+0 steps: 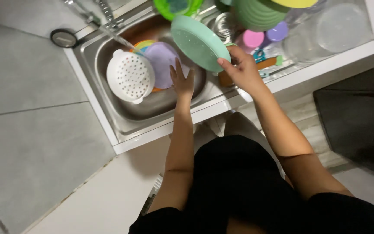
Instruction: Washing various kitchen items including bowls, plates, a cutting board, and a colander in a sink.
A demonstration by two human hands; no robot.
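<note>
Here, looking down from the head camera, I have the right hand (242, 71) closed on the lower rim of a mint-green plate (199, 42), thumb on the near face and fingers wrapped behind. The plate is tilted on edge, lifted above the divide between the steel sink (109, 110) and the drying rack (325, 60) crowded with clear containers (330, 32) and green bowls (256, 15). I judge it to be light, stiff plastic, not fragile, but wet and so slippery. A pinch at the rim works, though a grip with more fingers spread behind the face would resist it pivoting.

My left hand (182, 80) is open, fingers spread and pointing into the basin, holding nothing; it hovers just beside a lilac plate (163, 63) that leans among other coloured dishes. I cannot quite tell whether the fingertips touch that plate or stop just short of it. It looks equally light and slick, best taken by its upper edge.

A white perforated colander (130, 76) lies to the left of those dishes, and water from the tap (92, 17) falls between them.
</note>
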